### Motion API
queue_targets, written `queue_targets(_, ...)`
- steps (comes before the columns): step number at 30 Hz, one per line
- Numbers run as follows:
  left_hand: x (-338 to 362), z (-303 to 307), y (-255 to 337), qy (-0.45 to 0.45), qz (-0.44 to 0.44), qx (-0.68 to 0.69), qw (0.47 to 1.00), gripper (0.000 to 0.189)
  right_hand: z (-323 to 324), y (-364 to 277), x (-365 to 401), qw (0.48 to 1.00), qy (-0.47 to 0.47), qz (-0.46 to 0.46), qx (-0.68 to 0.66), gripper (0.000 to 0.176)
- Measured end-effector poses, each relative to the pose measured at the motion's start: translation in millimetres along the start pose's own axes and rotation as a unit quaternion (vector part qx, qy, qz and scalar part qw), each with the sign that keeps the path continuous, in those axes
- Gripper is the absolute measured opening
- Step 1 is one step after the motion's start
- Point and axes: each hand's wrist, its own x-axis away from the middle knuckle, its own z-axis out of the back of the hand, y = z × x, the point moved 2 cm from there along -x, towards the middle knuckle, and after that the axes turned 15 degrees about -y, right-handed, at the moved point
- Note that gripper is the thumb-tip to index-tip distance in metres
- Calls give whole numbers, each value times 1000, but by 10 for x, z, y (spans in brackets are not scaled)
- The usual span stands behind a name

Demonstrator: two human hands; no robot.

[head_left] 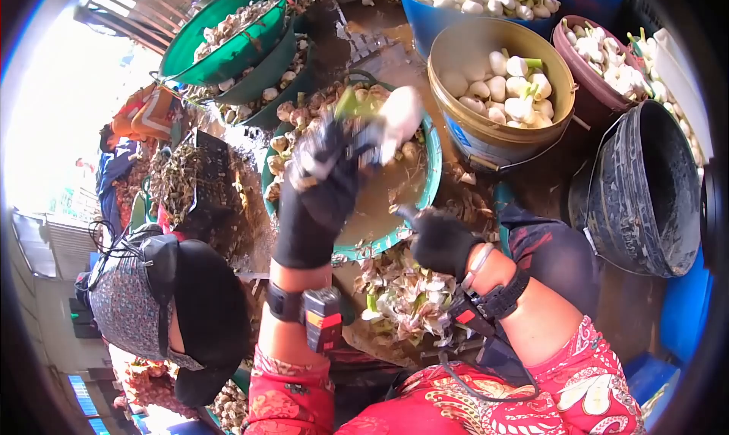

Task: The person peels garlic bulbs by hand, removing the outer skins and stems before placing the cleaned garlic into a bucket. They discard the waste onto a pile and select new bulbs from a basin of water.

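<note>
My left hand (323, 165), in a black glove, is raised over a green-rimmed basin (434, 158), its fingers closed around a garlic bulb (402, 115) with a short green stem. Motion smears the bulb and fingertips. Lower and to the right, my right hand (443, 241), also black-gloved, is curled near the basin's front rim. A small dark tip juts from its fingers toward the basin; I cannot make out what it is. Unpeeled garlic bulbs (300, 116) lie along the basin's far left side, beside murky brown water. Papery peelings (406, 294) are heaped below my hands.
A yellowish bucket (497, 36) of peeled garlic stands behind the basin, with a mauve tub (566, 36) and blue tub (418, 17) beyond. A black bucket (645, 192) tilts at right. Green basins (258, 52) are stacked upper left. A person in a cap (129, 306) is close at left.
</note>
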Motion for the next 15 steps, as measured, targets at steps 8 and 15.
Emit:
queue_targets(8, 454, 1246, 172, 165, 171, -469, 851, 27, 285, -136, 20, 990, -124, -49, -51, 26)
queue_targets(15, 1009, 2268, -541, 297, 165, -302, 891, 67, 329, -351, 52, 983, -138, -67, -99, 21)
